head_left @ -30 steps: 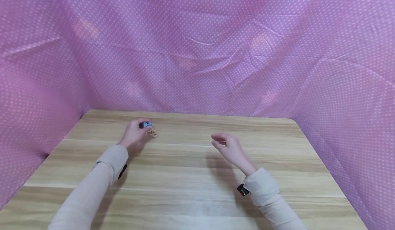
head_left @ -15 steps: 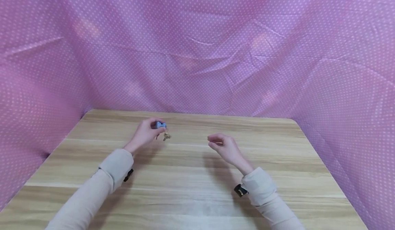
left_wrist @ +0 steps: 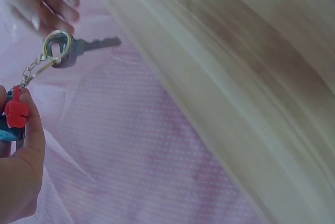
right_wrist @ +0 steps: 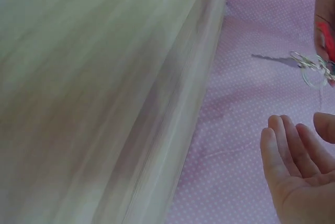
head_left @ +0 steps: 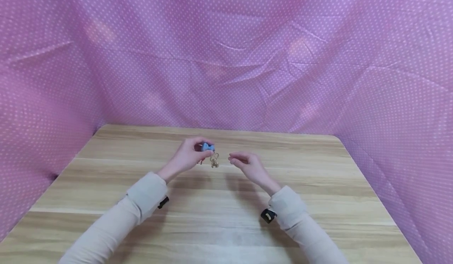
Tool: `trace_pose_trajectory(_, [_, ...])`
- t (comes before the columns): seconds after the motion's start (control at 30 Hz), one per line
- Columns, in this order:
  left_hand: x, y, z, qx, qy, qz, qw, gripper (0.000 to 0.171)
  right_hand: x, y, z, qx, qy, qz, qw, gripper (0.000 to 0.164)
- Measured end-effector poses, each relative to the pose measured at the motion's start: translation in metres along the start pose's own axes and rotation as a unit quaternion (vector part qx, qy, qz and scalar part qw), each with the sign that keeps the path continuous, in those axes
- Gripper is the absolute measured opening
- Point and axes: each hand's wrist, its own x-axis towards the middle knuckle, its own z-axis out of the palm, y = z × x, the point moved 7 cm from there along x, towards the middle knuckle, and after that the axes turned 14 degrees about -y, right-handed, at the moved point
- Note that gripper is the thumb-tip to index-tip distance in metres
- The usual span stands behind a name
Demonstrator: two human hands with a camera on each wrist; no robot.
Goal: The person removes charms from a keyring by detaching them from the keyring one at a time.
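1. The left hand [head_left: 187, 154] holds a keychain [head_left: 214, 162] up over the tabletop [head_left: 226, 224], near the middle of the head view; thumb and fingers are clamped on its blue bow [head_left: 208, 147]
2. From that grip the metal part hangs beside the fingertips, on the side facing the other hand
3. The left wrist view shows more of it – a short chain [left_wrist: 32, 69] leads from the grip to a ring [left_wrist: 46, 48], and a key [left_wrist: 84, 46] with a dark head sits on the ring, its toothed blade pointing away from the chain
4. A red charm [left_wrist: 16, 113] lies against the fingers of the left hand, next to the blue part
5. The right hand [head_left: 253, 168] is just beside the keychain, apart from it; its fingers are slightly bent, with a gap between thumb and fingertips – the right wrist view shows the palm and the spaced fingers
6. Both forearms wear pale sleeves, the left sleeve [head_left: 116, 220] and the right sleeve [head_left: 311, 232], with a small black device [head_left: 268, 215] under the right cuff
7. Pink cloth [head_left: 226, 59] with pale dots hangs behind the wood-grained tabletop and along its sides
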Motion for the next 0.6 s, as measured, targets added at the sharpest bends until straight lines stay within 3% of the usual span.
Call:
trace_pose_trajectory(0.27, [0.007,0.015,0.017,0.01,-0.013,0.031,0.9994,0.027,0.006,-0.002,0.008,0.048,-0.073,0.006,0.996,0.037])
trace_pose_trajectory(0.6, [0.011,0.021,0.029,-0.021,-0.012,0.037,0.999,0.026,0.005,-0.004,0.014,0.083,-0.144,0.007,0.986,0.032])
